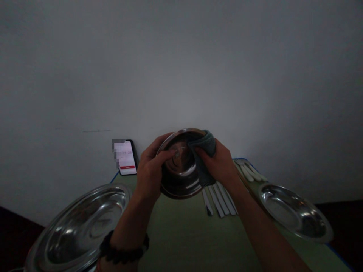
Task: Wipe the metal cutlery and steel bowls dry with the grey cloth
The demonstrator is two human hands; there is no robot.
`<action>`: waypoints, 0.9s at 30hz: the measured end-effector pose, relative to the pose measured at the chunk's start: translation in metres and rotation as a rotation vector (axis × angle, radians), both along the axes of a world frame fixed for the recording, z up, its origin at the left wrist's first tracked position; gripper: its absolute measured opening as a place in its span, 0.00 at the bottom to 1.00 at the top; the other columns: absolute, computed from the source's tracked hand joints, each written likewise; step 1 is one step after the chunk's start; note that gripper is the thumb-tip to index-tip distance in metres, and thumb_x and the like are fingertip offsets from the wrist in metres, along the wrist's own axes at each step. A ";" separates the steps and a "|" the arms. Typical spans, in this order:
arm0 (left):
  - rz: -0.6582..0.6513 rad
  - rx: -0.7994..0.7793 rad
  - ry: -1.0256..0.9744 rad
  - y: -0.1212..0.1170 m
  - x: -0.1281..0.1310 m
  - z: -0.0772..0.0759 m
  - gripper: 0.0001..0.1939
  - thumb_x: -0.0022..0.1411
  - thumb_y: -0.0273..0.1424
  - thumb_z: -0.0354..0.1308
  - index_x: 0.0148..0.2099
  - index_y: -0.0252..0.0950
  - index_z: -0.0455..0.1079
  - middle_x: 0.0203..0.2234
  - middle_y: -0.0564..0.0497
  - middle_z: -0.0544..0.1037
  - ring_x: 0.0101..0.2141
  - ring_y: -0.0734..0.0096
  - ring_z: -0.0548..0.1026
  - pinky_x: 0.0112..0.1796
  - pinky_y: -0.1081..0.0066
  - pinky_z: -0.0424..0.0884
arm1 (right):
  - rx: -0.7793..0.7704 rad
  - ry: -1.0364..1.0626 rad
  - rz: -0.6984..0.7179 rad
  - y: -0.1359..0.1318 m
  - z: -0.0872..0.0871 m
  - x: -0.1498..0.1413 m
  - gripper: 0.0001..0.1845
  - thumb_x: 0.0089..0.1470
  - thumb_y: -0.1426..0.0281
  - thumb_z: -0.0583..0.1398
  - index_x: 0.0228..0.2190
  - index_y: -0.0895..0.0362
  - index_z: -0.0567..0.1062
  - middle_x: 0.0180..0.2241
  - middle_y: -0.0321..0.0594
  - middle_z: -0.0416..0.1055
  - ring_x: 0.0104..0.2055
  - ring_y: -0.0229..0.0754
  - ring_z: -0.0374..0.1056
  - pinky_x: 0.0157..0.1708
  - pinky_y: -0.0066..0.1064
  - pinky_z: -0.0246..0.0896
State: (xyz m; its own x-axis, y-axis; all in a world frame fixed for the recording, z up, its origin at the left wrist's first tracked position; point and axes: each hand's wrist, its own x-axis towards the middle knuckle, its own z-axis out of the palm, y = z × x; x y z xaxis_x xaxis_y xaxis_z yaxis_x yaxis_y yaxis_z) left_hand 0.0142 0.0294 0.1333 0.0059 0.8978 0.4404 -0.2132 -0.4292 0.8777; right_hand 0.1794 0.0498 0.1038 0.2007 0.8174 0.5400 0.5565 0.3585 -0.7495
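My left hand (151,166) grips the left rim of a shiny steel bowl (179,173), held tilted above the table with its inside facing me. My right hand (219,160) is closed on a dark grey cloth (204,151) pressed against the bowl's right inner side and rim. A dark bead bracelet (121,251) circles my left wrist.
A large steel plate (79,226) lies at the left of the green table (181,234), another steel plate (295,213) at the right. Several white-handled utensils (219,200) lie under the bowl, more utensils (251,172) behind. A lit phone (126,158) leans on the wall.
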 end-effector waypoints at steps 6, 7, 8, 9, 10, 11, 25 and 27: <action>-0.003 -0.007 0.012 0.000 0.000 0.001 0.14 0.50 0.26 0.58 0.41 0.43 0.75 0.36 0.56 0.80 0.40 0.63 0.76 0.42 0.67 0.69 | -0.003 -0.011 0.005 0.000 0.000 0.000 0.18 0.48 0.59 0.58 0.40 0.56 0.71 0.33 0.45 0.75 0.38 0.51 0.71 0.34 0.40 0.63; -0.002 -0.008 0.009 0.000 0.001 0.001 0.14 0.50 0.26 0.58 0.41 0.43 0.75 0.36 0.56 0.80 0.40 0.63 0.76 0.42 0.67 0.69 | 0.001 -0.014 0.005 0.000 0.000 0.000 0.18 0.48 0.59 0.58 0.40 0.56 0.71 0.33 0.45 0.75 0.38 0.51 0.71 0.34 0.40 0.63; 0.002 -0.008 0.008 0.000 0.001 0.001 0.14 0.50 0.26 0.58 0.41 0.43 0.75 0.35 0.56 0.80 0.40 0.63 0.76 0.42 0.67 0.69 | 0.008 -0.016 0.002 0.001 0.000 0.001 0.18 0.48 0.59 0.58 0.40 0.55 0.71 0.32 0.45 0.75 0.38 0.51 0.71 0.34 0.40 0.63; 0.006 -0.007 0.007 0.000 0.001 0.001 0.14 0.50 0.26 0.58 0.41 0.43 0.75 0.35 0.56 0.80 0.40 0.63 0.76 0.42 0.67 0.69 | 0.015 -0.017 0.002 0.001 -0.001 0.001 0.18 0.48 0.58 0.58 0.39 0.55 0.71 0.32 0.45 0.75 0.38 0.51 0.71 0.34 0.40 0.63; 0.010 -0.003 0.011 0.000 0.001 0.002 0.14 0.50 0.26 0.58 0.41 0.42 0.75 0.35 0.55 0.80 0.40 0.63 0.76 0.42 0.67 0.69 | 0.019 -0.018 0.005 0.001 -0.001 0.001 0.18 0.48 0.58 0.58 0.39 0.55 0.71 0.32 0.45 0.75 0.37 0.50 0.71 0.34 0.40 0.63; 0.012 -0.001 0.016 0.000 0.001 0.002 0.15 0.49 0.26 0.58 0.41 0.42 0.75 0.35 0.55 0.80 0.40 0.62 0.76 0.42 0.66 0.69 | 0.019 -0.018 0.006 0.001 -0.001 0.001 0.18 0.49 0.58 0.58 0.40 0.55 0.71 0.32 0.44 0.75 0.37 0.50 0.71 0.35 0.40 0.63; 0.004 -0.008 0.017 0.001 0.000 0.000 0.15 0.50 0.26 0.58 0.41 0.41 0.74 0.35 0.55 0.80 0.39 0.62 0.76 0.42 0.65 0.68 | 0.003 -0.018 0.020 0.001 0.000 0.000 0.18 0.49 0.60 0.58 0.41 0.56 0.71 0.35 0.47 0.75 0.39 0.50 0.70 0.36 0.40 0.62; 0.002 -0.008 0.020 0.002 0.000 0.000 0.15 0.50 0.26 0.58 0.41 0.42 0.74 0.35 0.55 0.80 0.40 0.62 0.76 0.42 0.65 0.68 | -0.002 -0.015 0.012 0.001 -0.001 0.000 0.18 0.49 0.60 0.58 0.40 0.56 0.71 0.34 0.47 0.75 0.39 0.51 0.70 0.35 0.40 0.62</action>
State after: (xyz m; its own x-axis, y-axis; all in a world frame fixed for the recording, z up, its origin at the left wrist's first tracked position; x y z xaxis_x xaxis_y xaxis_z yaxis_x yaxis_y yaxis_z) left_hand 0.0141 0.0311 0.1329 0.0128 0.9011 0.4334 -0.1951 -0.4229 0.8849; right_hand 0.1796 0.0507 0.1033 0.1826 0.8208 0.5412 0.5637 0.3636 -0.7416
